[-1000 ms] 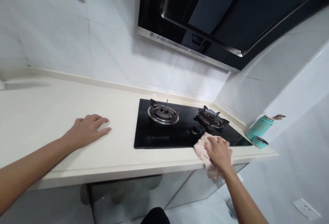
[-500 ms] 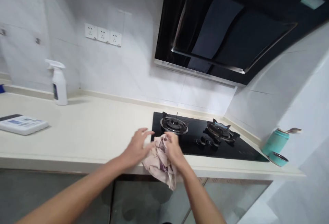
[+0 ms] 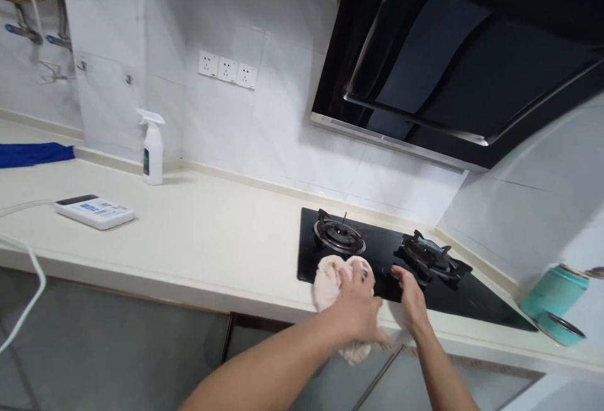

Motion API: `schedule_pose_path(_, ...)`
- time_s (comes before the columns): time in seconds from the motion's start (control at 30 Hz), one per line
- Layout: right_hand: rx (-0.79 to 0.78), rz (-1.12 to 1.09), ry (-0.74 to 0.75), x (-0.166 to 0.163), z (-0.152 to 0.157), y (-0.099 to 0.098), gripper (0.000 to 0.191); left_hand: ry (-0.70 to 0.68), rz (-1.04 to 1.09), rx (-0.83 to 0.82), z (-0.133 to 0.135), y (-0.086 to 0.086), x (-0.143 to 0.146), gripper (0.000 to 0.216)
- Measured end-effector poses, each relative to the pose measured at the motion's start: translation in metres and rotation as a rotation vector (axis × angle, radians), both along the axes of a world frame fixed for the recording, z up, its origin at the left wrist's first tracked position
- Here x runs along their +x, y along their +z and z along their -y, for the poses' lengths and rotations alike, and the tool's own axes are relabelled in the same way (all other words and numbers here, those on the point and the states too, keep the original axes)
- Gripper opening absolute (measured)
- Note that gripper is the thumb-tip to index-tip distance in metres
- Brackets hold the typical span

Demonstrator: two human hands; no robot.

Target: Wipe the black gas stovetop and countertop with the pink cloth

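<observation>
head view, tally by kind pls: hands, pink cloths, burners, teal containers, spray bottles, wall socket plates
Hands: 2
Pink cloth: 1
Burners: 2
Teal containers: 2
Spray bottle: 1
Wall socket plates: 3
Total: 11

Pale tiled wall [image 3: 221, 128], 3 sockets [image 3: 227, 70], grey cabinet doors [image 3: 117, 323]

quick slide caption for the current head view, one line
Left hand on a pale cloth at the front edge of a black gas hob, right hand close by.

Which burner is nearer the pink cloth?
The left burner, just behind the pink cloth; the right burner sits farther off, beyond the right hand.
</observation>
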State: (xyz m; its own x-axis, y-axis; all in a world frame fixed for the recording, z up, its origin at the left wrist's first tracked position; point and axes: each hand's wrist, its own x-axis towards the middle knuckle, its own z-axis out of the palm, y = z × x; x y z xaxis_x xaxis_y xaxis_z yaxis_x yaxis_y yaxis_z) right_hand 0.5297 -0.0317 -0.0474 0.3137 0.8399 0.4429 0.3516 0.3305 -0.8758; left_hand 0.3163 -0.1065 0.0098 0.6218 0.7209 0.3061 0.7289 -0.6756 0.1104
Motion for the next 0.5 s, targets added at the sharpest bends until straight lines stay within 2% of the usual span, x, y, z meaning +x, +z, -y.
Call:
schedule_pose_path(0.1, -0.048, -0.123, -0.027, 0.009, -0.005, -0.003, 0.070, -0.123, -0.024, 0.119, 0.006, -0.006, 0.030, 0.071)
schedule_pose_path(0.2, -0.071, -0.109, -0.027, 0.011, -0.006, -0.003, 0.076, -0.219, 0.069, 0.143, 0.003, -0.007, 0.030, 0.062)
schedule_pose_path(0.27, -0.081, -0.075, -0.024, 0.010, -0.005, -0.002, 0.077, -0.158, 0.176, 0.059, -0.003, -0.005, 0.014, 0.073)
schedule_pose_path(0.33, -0.088, -0.018, -0.014, 0.006, -0.002, 0.000, 0.073, -0.020, 0.258, -0.072, -0.008, -0.001, -0.006, 0.088)
schedule_pose_path(0.37, -0.088, 0.015, -0.009, 0.004, 0.001, 0.001, 0.070, 0.037, 0.277, -0.122, -0.008, 0.001, -0.015, 0.088)
schedule_pose_path(0.43, -0.077, 0.080, 0.001, -0.001, 0.006, 0.006, 0.066, 0.079, 0.281, -0.151, -0.005, 0.003, -0.031, 0.071)
schedule_pose_path(0.5, -0.059, 0.134, 0.008, -0.005, 0.013, 0.010, 0.062, 0.059, 0.272, -0.122, 0.004, 0.004, -0.043, 0.052)
